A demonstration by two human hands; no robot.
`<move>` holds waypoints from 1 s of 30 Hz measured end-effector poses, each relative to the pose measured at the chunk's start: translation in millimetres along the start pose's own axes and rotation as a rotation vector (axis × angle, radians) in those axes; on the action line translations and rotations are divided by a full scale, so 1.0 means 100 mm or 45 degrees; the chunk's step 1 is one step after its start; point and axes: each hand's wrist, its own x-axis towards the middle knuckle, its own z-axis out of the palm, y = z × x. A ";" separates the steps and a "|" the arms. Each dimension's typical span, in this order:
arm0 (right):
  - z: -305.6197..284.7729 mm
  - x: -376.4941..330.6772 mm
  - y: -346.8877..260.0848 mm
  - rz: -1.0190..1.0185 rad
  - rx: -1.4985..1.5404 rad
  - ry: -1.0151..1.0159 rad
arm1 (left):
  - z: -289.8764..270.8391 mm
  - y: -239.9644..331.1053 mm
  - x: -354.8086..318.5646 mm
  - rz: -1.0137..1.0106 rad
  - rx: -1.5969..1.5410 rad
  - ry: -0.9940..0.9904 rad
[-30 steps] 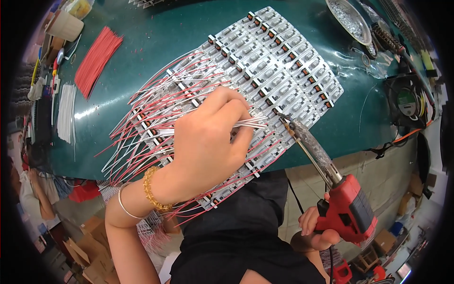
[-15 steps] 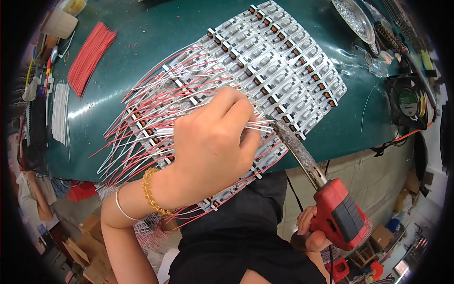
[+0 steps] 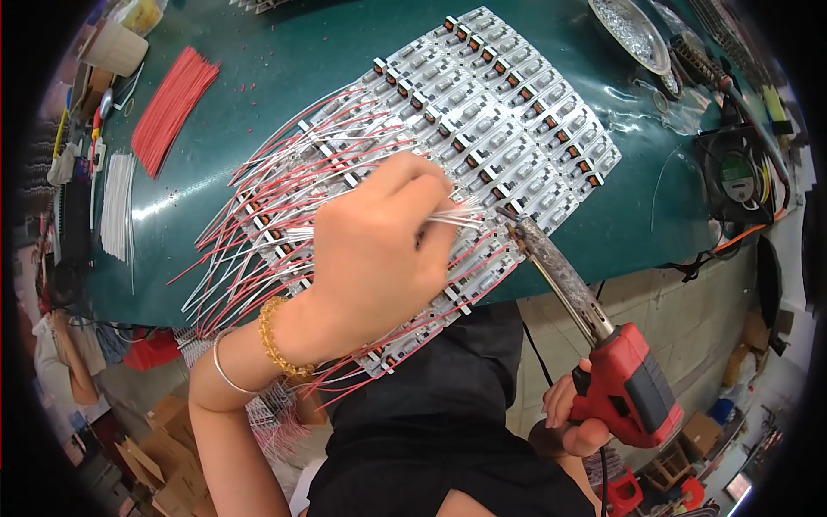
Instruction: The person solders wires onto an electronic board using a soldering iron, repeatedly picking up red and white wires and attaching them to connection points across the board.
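A panel of small circuit boards (image 3: 508, 121) lies across the green table, with red and white wires trailing from its left part. Above its lower middle, my left hand (image 3: 383, 250) is closed around a bunch of white wires (image 3: 457, 215), whose ends point right. My right hand (image 3: 573, 418) grips a red and black soldering gun (image 3: 624, 388) below the table edge. Its scorched metal barrel (image 3: 560, 263) slants up to the left, and the tip sits at the boards just right of the wire ends. My left palm and fingers hide part of the boards.
At the left lie a bundle of red wires (image 3: 172, 112) and a bundle of white wires (image 3: 116, 207). A metal dish (image 3: 633, 34) stands at the far right, above a black fan (image 3: 736, 177). A white cup (image 3: 114, 47) is at the far left.
The wire ends in my left hand have drawn back left, away from the iron's tip. The soldering gun has shifted slightly right. My view has moved a little.
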 end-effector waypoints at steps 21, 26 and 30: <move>-0.16 -0.02 -0.17 0.128 -0.038 -0.273 | 0.11 0.10 -0.07 0.066 0.097 -0.028; -0.23 0.02 -0.03 -0.015 0.109 -0.229 | 0.11 0.11 -0.04 0.104 0.089 -0.010; -0.22 0.06 0.00 0.002 0.029 -0.406 | 0.10 0.10 -0.06 0.127 0.121 0.010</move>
